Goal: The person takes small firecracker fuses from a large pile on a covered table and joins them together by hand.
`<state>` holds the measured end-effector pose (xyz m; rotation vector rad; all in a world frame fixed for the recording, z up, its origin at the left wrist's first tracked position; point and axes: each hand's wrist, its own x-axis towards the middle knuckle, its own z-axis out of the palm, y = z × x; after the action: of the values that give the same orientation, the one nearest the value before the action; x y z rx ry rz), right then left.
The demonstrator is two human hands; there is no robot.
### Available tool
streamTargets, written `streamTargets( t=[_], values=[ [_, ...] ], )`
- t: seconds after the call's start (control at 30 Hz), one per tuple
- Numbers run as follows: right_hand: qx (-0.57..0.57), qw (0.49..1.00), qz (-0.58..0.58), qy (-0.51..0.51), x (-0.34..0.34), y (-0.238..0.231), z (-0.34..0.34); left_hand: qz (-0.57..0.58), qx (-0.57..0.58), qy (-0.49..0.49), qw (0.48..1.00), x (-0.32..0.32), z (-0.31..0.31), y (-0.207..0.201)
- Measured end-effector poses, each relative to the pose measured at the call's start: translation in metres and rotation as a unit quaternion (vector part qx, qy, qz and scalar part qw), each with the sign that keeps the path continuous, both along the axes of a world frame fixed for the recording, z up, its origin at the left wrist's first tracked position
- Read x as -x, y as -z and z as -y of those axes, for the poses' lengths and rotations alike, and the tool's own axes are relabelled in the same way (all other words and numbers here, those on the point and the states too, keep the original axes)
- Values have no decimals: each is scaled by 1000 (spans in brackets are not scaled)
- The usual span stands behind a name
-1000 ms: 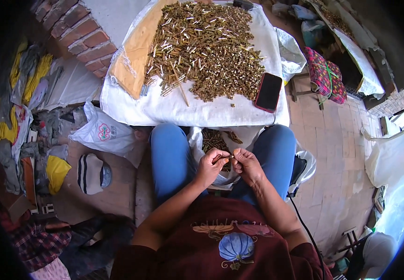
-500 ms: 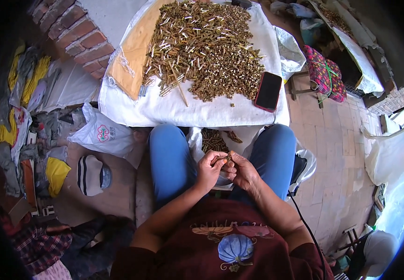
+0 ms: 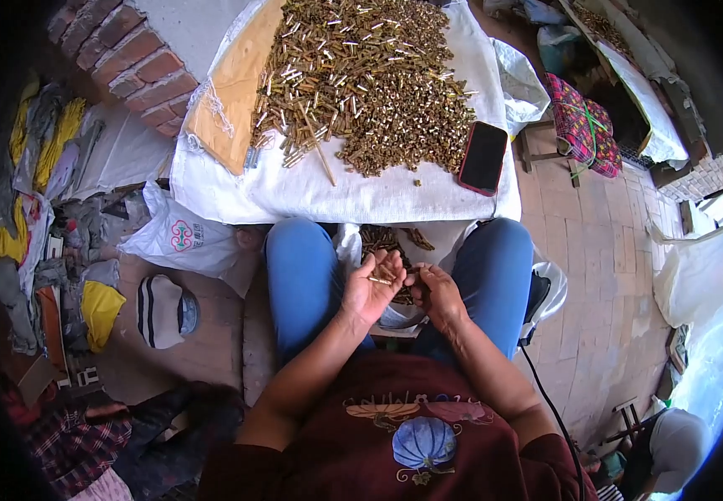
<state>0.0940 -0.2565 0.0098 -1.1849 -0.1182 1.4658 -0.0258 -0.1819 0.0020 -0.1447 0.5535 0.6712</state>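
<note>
My left hand (image 3: 368, 290) is turned palm up over my lap, fingers curled around a few short brown stick pieces (image 3: 380, 279), some with pale ends. Close beside its fingertips, my right hand (image 3: 438, 299) has thumb and fingers pinched together. A small dark brown piece seems to be between them, too small to make out. Below and beyond the hands, between my knees, a white sack (image 3: 350, 247) holds more brown pieces (image 3: 378, 239). On the white-covered table (image 3: 236, 200) ahead lies a wide heap of similar short brown pieces (image 3: 353, 75).
A phone (image 3: 483, 159) rests at the table's right, a thin stick (image 3: 318, 146) by the heap, and a wooden board (image 3: 226, 125) at left. White plastic bag (image 3: 179, 235) and striped cloth (image 3: 159, 312) are on the left floor. A patterned bundle (image 3: 585, 125) sits on a stool at right.
My hands were together on a small piece. Now they are slightly apart: the left has turned palm up, showing stick pieces, and the right has shifted a little right and down.
</note>
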Motion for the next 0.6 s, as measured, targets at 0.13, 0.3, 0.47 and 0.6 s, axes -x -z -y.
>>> streamTargets(
  t=[0.13, 0.3, 0.47, 0.6],
  values=[
    [0, 999, 34, -4, -2, -3, 2, 2, -3, 52, 999, 7, 4, 20],
    [-46, 999, -25, 10, -4, 1, 3, -155, -215, 105, 959, 6, 9, 10],
    [-26, 999, -18, 29, -1, -8, 0, -269, -339, 153, 888, 7, 8, 9],
    [-90, 994, -58, 6, -2, -4, 2, -352, -456, 179, 798, 6, 13, -9]
  ],
)
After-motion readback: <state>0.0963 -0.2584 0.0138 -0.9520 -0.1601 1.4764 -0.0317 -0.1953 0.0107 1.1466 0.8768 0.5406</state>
